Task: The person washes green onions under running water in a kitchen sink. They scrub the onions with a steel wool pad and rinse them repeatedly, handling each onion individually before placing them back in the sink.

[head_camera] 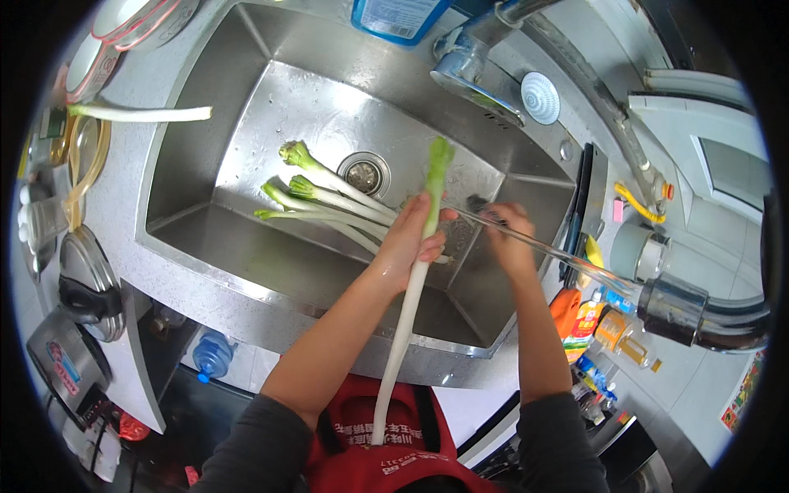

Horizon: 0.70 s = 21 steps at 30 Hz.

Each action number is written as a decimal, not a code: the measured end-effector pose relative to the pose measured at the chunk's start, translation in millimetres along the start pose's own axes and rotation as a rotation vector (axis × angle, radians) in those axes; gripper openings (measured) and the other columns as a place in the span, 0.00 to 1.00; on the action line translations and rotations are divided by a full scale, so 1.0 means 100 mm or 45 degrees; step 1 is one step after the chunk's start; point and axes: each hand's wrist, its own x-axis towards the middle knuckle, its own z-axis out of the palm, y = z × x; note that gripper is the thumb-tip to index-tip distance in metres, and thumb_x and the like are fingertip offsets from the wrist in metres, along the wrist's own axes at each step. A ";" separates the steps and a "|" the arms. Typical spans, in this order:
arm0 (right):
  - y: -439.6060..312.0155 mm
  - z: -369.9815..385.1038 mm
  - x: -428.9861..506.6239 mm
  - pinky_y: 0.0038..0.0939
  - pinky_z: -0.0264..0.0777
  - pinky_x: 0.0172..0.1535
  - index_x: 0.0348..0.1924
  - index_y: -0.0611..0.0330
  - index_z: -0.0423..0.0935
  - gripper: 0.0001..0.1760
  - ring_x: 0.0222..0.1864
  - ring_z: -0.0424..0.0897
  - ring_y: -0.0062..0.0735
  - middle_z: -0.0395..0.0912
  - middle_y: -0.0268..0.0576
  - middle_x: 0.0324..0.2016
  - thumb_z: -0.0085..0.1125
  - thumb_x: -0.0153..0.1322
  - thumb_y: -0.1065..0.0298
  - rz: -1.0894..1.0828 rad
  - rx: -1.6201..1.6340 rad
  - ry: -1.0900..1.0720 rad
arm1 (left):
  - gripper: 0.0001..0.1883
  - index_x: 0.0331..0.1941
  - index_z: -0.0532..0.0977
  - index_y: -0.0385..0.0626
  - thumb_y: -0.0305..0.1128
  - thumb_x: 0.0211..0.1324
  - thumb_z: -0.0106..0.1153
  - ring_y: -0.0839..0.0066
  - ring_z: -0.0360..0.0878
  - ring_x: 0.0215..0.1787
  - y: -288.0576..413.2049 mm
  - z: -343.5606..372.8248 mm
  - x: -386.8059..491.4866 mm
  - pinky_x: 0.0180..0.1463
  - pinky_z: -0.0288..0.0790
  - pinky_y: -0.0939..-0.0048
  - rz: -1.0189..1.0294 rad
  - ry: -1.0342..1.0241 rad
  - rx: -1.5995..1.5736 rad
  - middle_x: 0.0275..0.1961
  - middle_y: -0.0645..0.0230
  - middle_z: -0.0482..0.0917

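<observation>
My left hand point(410, 240) grips a long leek point(404, 326), its green end pointing over the sink and its white end reaching back past the front rim towards my red apron point(370, 407). My right hand point(510, 237) is beside the water stream point(548, 248) from the faucet point(675, 311). Its fingers are curled and blurred near a small dark thing point(478, 202), and whether they hold it is unclear. Several more leeks point(345, 190) lie in the stainless-steel sink point(296, 92), left of my hands. Their far ends are partly hidden behind my left hand.
Another leek point(154, 114) lies across the sink's left rim. Bowls point(92, 68) and a pot lid point(92, 283) stand on the left counter. Behind the sink are a blue container point(400, 18) and a scalloped white dish point(540, 98). Bottles point(622, 339) crowd the right side.
</observation>
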 end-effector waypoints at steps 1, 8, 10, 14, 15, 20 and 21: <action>-0.06 -0.19 0.07 0.33 0.71 0.43 0.37 0.64 0.79 0.10 0.38 0.77 0.42 0.78 0.48 0.36 0.64 0.64 0.69 -0.073 -0.051 0.155 | 0.17 0.53 0.65 0.48 0.45 0.70 0.40 0.89 0.57 0.18 -0.07 0.01 0.01 0.17 0.55 0.86 -0.008 -0.027 0.004 0.41 0.68 0.74; -0.06 -1.14 0.56 0.44 0.61 0.58 0.53 0.55 0.76 0.24 0.56 0.67 0.54 0.70 0.55 0.54 0.62 0.67 0.55 -0.147 -0.853 0.569 | 0.20 0.53 0.70 0.43 0.46 0.68 0.44 0.87 0.63 0.26 -0.18 0.35 0.11 0.27 0.62 0.84 0.062 -0.046 0.086 0.42 0.73 0.75; -0.15 -1.05 0.51 0.45 0.58 0.60 0.50 0.58 0.77 0.24 0.58 0.66 0.54 0.70 0.55 0.55 0.63 0.66 0.53 -0.227 -0.767 0.521 | 0.21 0.52 0.70 0.43 0.47 0.69 0.43 0.87 0.63 0.27 -0.17 0.35 0.10 0.28 0.62 0.85 0.109 -0.032 0.046 0.41 0.73 0.74; -0.71 -0.32 0.22 0.32 0.73 0.45 0.47 0.65 0.77 0.20 0.40 0.81 0.39 0.81 0.49 0.40 0.61 0.68 0.59 0.163 0.553 0.027 | 0.21 0.52 0.71 0.44 0.49 0.70 0.40 0.87 0.62 0.27 -0.18 0.34 0.09 0.29 0.63 0.84 0.202 -0.004 -0.058 0.40 0.74 0.73; -0.79 -0.15 0.23 0.29 0.74 0.42 0.47 0.65 0.78 0.20 0.37 0.82 0.36 0.82 0.50 0.36 0.60 0.68 0.59 0.253 0.687 0.026 | 0.22 0.51 0.72 0.45 0.49 0.70 0.40 0.87 0.62 0.27 -0.18 0.36 0.09 0.29 0.63 0.84 0.225 0.014 -0.057 0.40 0.74 0.73; -1.21 -0.06 0.36 0.28 0.73 0.33 0.35 0.68 0.81 0.14 0.26 0.81 0.34 0.81 0.49 0.25 0.62 0.67 0.63 0.270 0.334 -0.045 | 0.19 0.52 0.69 0.45 0.46 0.71 0.38 0.84 0.69 0.31 -0.23 0.20 0.15 0.35 0.66 0.80 0.326 0.035 -0.079 0.38 0.73 0.73; -1.24 -0.07 0.38 0.28 0.73 0.32 0.34 0.68 0.81 0.13 0.24 0.80 0.33 0.81 0.48 0.24 0.62 0.66 0.63 0.325 0.391 -0.029 | 0.19 0.53 0.69 0.44 0.46 0.71 0.38 0.83 0.69 0.32 -0.22 0.24 0.16 0.37 0.66 0.80 0.375 0.021 -0.094 0.39 0.73 0.73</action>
